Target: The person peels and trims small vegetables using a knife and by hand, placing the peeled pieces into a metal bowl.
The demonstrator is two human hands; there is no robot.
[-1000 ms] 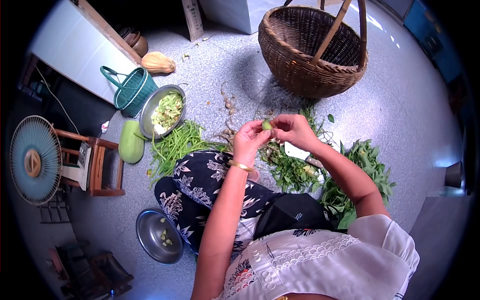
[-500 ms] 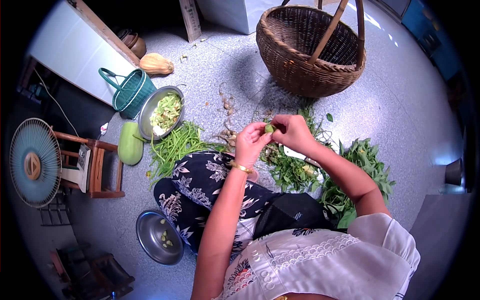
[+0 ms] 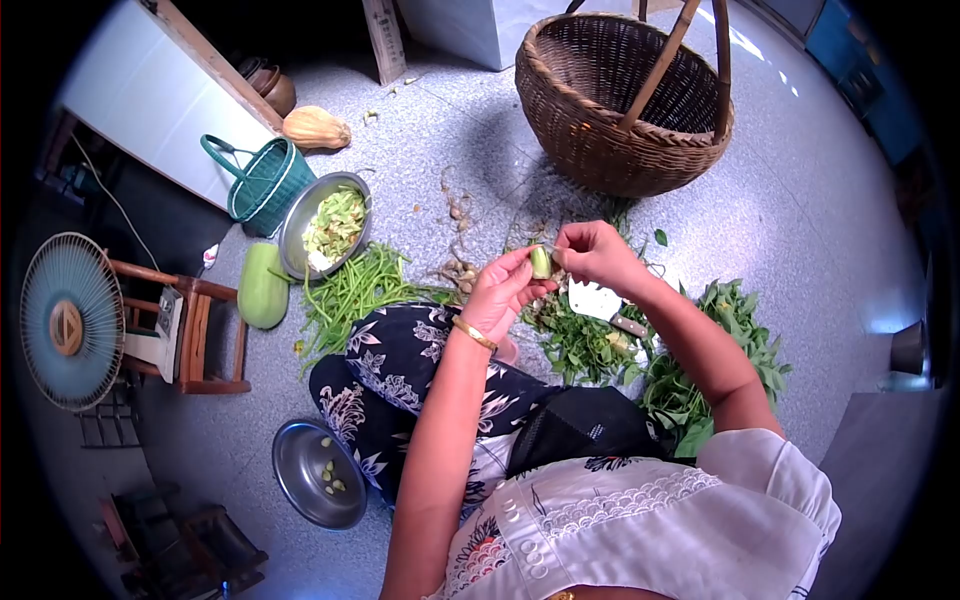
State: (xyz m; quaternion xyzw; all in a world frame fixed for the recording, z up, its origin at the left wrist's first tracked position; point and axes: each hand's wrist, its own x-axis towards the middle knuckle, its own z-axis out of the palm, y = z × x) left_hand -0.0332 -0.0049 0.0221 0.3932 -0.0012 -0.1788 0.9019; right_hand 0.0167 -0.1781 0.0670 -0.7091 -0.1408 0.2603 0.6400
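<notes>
Your left hand [image 3: 503, 287] is holding a small green vegetable piece [image 3: 541, 264] between its fingers, and your right hand [image 3: 603, 262] is keeping its fingers in a narrow pinch at the piece's three o'clock edge. From the piece, a cleaver [image 3: 592, 301] is lying at four o'clock, a wicker basket [image 3: 600, 155] is standing at one.

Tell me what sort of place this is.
Probably a room in a home, used for preparing food: loose green beans lie on the speckled floor, near a metal bowl and an electric fan.
</notes>
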